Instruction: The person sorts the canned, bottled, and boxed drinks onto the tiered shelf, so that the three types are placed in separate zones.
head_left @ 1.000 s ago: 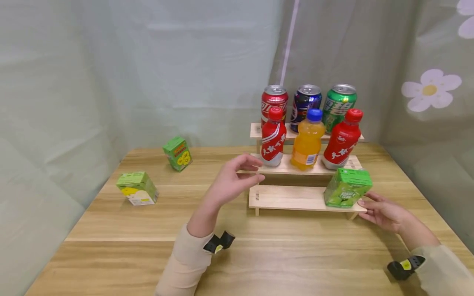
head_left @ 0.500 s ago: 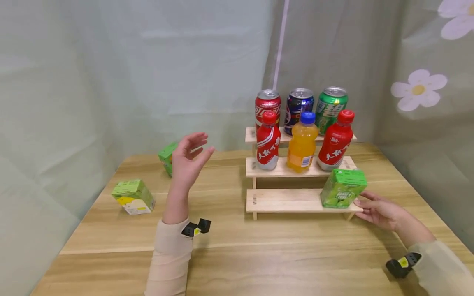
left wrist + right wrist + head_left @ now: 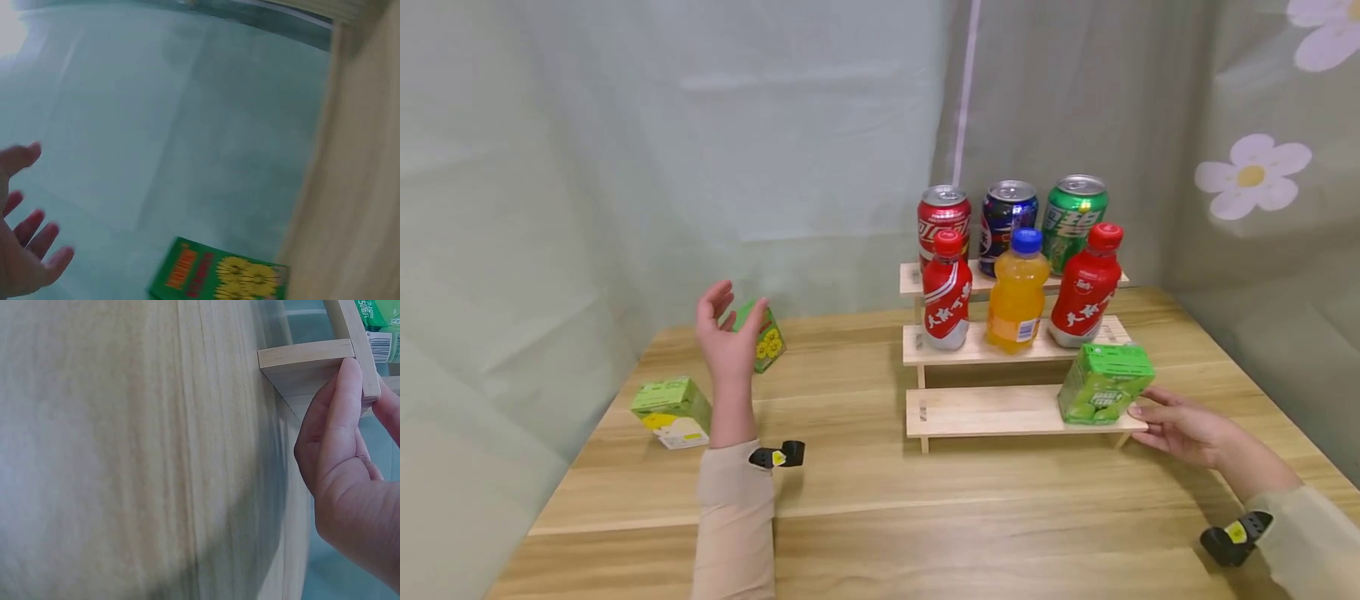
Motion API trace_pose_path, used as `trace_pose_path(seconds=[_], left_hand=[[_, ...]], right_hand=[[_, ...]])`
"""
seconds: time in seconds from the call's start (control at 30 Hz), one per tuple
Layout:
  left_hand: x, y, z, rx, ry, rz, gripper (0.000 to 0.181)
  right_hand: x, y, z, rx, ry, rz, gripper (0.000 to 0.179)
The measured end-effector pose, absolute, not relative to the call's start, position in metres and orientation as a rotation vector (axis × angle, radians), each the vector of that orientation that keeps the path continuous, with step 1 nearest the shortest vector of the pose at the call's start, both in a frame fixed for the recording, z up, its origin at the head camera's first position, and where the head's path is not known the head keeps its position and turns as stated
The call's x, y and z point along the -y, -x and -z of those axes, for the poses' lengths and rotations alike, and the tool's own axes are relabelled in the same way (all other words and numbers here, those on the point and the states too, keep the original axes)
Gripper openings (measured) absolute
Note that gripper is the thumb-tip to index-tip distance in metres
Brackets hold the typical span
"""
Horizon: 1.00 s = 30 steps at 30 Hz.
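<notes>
My left hand (image 3: 727,350) is raised with fingers apart, holding nothing. Just behind it in the head view stands a green drink carton with yellow flowers (image 3: 771,343), partly hidden by the thumb. The left wrist view shows that carton (image 3: 231,275) apart from the fingers. At the right end of a three-tier wooden display rack (image 3: 985,412), my right hand (image 3: 1187,433) grips the lowest tier. In the right wrist view, the thumb and fingers pinch the board end (image 3: 306,355). A green drink carton (image 3: 1107,385) stands on that tier's right part.
A pale green and yellow carton (image 3: 673,412) is at the table's left, near my left forearm. Two red bottles and an orange drink bottle (image 3: 1017,304) occupy the middle tier. Behind them, the top tier carries red, blue and green cans (image 3: 1075,212). A curtain hangs behind.
My left hand has moved left, from beside the rack to in front of the flowered carton. My right hand keeps its grip on the rack's lowest tier.
</notes>
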State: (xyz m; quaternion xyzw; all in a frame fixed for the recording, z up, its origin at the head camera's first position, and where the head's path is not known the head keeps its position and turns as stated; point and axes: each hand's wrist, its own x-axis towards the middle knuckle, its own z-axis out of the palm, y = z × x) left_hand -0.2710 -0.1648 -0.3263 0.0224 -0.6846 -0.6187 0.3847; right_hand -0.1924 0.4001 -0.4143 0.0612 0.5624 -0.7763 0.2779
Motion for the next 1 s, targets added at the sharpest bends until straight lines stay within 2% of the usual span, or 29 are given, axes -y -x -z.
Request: trace_pose_path(seconds=[0.2, 0.4, 0.47, 0.7, 1.0], left_hand=[[0.171, 0.295, 0.358, 1.675, -0.226, 1.487, 0.063], [0.176, 0.305, 0.38, 1.714, -0.296, 1.491, 0.068], [0.18, 0.307, 0.386, 1.718, -0.325, 1.521, 0.069], [0.195, 0.312, 0.403, 1.777, -0.438, 1.694, 0.076], [0.202, 0.32, 0.414, 1.803, -0.486, 1.873, 0.081]], right_hand=[[-0.398, 0.192, 0.412, -1.566, -0.21, 2.059, 0.087], [-0.396, 0.189, 0.412, -1.547, -0.195, 2.083, 0.068], [-0.396, 0.189, 0.412, -1.536, -0.169, 2.092, 0.069], [-0.391, 0.191, 0.408, -1.542, -0.172, 2.087, 0.089], [-0.391, 0.189, 0.406, -1.558, -0.193, 2.089, 0.083]])
